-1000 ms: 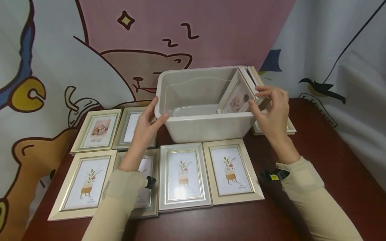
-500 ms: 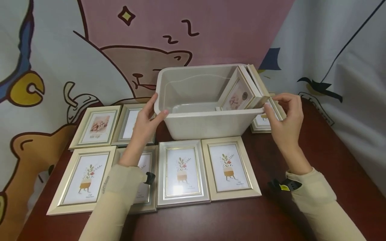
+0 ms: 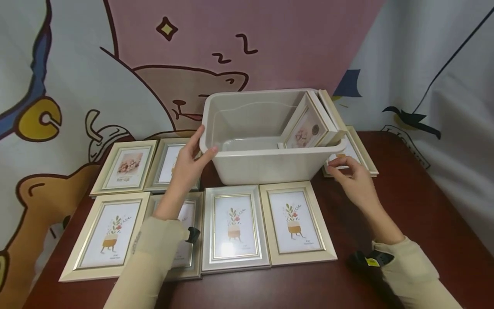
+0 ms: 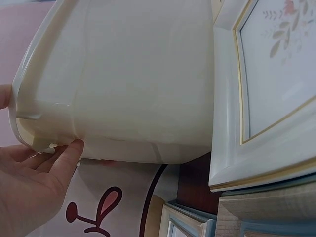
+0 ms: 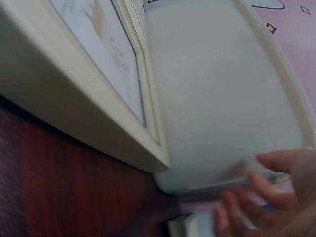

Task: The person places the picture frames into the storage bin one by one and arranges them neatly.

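Observation:
A cream plastic tub (image 3: 270, 165) stands on the table, with several picture frames upright at its right end; the nearest frame (image 3: 306, 128) shows a pink flower picture. My left hand (image 3: 187, 161) grips the tub's left front corner, thumb and fingers about the rim, as the left wrist view also shows at the tub wall (image 4: 143, 84). My right hand (image 3: 356, 182) is just off the tub's right front corner, fingers loosely bent and holding nothing. Behind it lies a cream picture frame (image 3: 360, 150), partly hidden. In the right wrist view the fingers (image 5: 266, 190) are blurred near the tub.
In front of the tub, a silver frame (image 3: 236, 264) and a cream frame (image 3: 302, 259) lie side by side. More frames lie at the left, including one with a flower photo (image 3: 129, 167). A patterned cloth (image 3: 289, 43) hangs behind the dark red table (image 3: 293, 287).
My right hand has let go of the upright frames at the tub's right end and moved right, then down towards the near side. My left hand keeps its grip on the rim.

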The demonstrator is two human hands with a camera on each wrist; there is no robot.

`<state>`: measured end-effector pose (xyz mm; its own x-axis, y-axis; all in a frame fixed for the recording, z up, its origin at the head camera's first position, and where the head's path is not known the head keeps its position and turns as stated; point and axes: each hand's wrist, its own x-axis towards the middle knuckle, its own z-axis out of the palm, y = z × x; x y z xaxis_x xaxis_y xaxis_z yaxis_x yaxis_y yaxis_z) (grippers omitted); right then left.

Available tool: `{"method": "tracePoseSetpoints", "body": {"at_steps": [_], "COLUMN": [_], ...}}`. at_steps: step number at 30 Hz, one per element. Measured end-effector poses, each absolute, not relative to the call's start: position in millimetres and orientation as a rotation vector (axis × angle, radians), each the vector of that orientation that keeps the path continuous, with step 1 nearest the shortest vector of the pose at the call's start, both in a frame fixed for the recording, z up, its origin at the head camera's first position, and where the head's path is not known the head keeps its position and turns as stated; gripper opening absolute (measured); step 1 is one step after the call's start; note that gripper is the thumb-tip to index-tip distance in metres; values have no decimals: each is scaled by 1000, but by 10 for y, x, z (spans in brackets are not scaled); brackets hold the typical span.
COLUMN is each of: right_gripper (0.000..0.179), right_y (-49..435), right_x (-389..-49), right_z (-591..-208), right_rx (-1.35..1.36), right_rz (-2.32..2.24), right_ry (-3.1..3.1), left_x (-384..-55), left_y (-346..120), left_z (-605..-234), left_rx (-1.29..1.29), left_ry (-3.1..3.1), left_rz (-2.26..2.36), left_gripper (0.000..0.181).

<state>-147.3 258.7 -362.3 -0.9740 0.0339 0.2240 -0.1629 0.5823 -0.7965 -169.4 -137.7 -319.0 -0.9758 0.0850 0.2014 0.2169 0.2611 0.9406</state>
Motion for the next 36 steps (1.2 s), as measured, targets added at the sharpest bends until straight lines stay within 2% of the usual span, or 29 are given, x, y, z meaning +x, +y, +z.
{"method": "tracePoseSetpoints", "body": {"at_steps": [8,14,19,24,27,31,36], "right_gripper": [61,84,82,80,83,83,62], "right_y": [2492,2348,2309,2356,2394,2515,2731], "right_x": [-1554,-1584,-1552,-1509,-1470,-1414,-1363], "right_z": [-3829,-3783,-3786,-3766,-3716,-3661,-3583], "right_rx": [237,289,340,351,335,408,623], "right_rz": [1576,1272,978,908,1045,1446,1848], "right_ry": [-3113,-3312,-3348,-3299,-3269,-3148,-2953], "left_x": [-1700,-1688,-1697,-1717,-1706,-1682,-1683], "left_y": [-1395,-1432,-1411,-1392,-1392,-1396,-1401], "left_z": [-3188,-3166,-3195,-3205,-3204,-3203,-3203], "left_rx": [-279,-259,-271,-289,-288,-285,-290], "left_ry": [-2398,-2438,-2395,-2369,-2386,-2416,-2422], "left_rz": [-1817,-1768,-1833,-1877,-1851,-1809,-1788], "left_gripper": [70,69,70,71,71,71,70]}}
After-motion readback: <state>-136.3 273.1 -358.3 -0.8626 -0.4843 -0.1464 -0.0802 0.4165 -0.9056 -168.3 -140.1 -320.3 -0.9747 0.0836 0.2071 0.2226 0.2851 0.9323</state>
